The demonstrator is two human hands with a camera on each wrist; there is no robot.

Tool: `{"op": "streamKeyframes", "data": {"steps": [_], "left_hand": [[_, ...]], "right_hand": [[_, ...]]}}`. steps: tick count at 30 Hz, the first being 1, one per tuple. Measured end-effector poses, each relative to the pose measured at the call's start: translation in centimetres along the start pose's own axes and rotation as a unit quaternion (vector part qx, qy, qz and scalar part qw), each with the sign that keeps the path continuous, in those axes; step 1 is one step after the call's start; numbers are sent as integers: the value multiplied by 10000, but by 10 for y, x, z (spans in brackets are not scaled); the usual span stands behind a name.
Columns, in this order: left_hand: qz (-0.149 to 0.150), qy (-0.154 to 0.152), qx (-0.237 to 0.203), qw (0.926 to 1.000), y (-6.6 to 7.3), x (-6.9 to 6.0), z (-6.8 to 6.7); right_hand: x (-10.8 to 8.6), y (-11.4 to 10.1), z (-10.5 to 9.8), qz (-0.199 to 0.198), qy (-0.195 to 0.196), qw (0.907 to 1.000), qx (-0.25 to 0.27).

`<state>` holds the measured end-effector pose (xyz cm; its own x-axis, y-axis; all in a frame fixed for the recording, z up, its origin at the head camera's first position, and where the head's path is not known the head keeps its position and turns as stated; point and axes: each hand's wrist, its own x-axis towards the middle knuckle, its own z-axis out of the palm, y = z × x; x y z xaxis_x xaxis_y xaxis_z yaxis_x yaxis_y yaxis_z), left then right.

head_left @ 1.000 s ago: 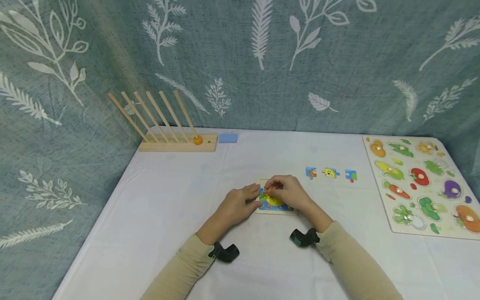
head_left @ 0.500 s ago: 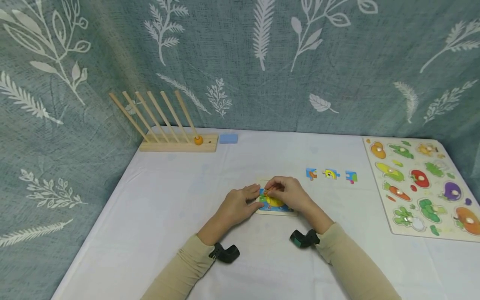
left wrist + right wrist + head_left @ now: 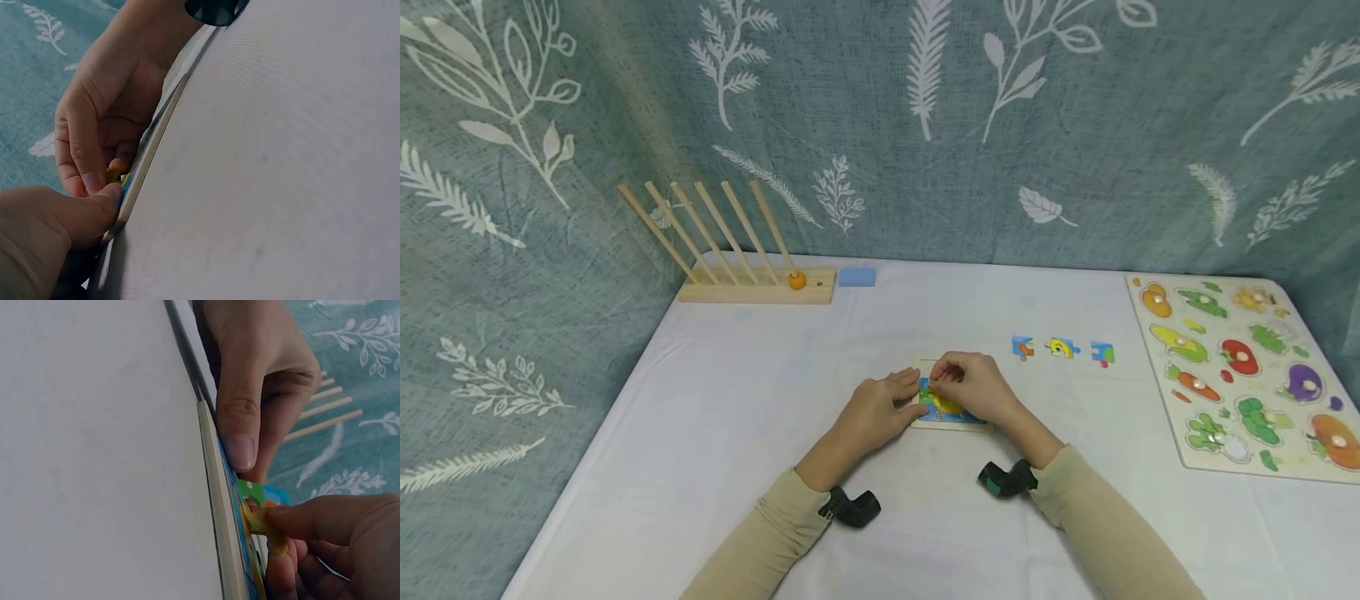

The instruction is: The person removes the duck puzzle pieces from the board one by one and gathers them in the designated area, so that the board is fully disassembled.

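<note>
A small puzzle board (image 3: 951, 427) with blue, green and yellow pieces lies between the two hands. The left hand (image 3: 870, 410) rests on its left side, fingers extended, thumb on the lower left part; in the right wrist view the left thumb (image 3: 240, 425) lies along the board's edge (image 3: 215, 500). Over the board, the right hand (image 3: 981, 387) pinches a yellow puzzle piece (image 3: 275, 540) between thumb and fingers, tilted against the board. The right hand hides much of the board's upper right. In the left wrist view, the right hand (image 3: 103, 125) stands beside the left hand (image 3: 50, 225).
Three loose puzzle pieces (image 3: 1062, 347) lie up and right of the board. A vegetable board (image 3: 1180, 400) stands at the right. A wooden peg rack (image 3: 752, 292) with an orange bead (image 3: 797, 281) and a blue block (image 3: 857, 277) are at the back left.
The right hand has shifted very slightly over the board, still pinching the piece. The left hand keeps its place on the board's left side.
</note>
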<state>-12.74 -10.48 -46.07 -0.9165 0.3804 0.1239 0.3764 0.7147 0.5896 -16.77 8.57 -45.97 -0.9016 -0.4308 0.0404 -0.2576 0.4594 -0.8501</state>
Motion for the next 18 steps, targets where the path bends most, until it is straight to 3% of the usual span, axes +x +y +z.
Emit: {"op": "streamKeyframes", "data": {"steps": [10,18], "left_hand": [[-10,27,-19,10000,0,-1,1],[54,28,61,10000,-1,-1,1]], "right_hand": [[7,-6,-3,55,-364,9984,-432],[7,-5,-3,141,-247,9994,-189]]}}
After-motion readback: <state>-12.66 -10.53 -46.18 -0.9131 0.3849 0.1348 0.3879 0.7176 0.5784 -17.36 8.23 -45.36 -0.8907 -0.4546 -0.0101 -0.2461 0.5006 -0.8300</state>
